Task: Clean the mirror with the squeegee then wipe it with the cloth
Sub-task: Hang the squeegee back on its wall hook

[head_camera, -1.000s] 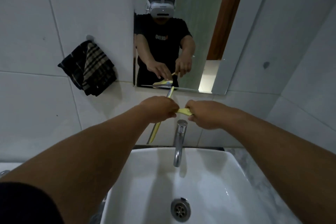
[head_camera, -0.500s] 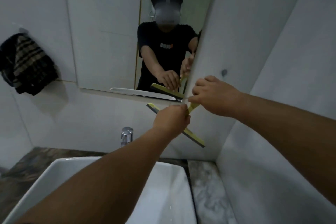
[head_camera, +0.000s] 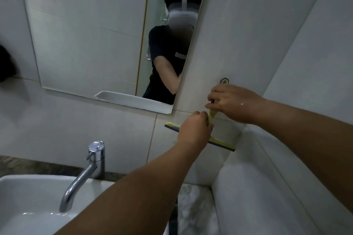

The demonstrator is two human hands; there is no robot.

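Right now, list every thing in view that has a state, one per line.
squeegee: held by both hands against the wall tile right of the mirror, blade tilted.
left hand: closed on the squeegee.
right hand: closed on the handle's top, by the wall hook.
mirror: not touched.
faucet: no water running.

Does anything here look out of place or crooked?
The squeegee is not on the mirror. Both hands, left hand and right hand, hold it tilted against the wall tile, right of the mirror's lower corner.
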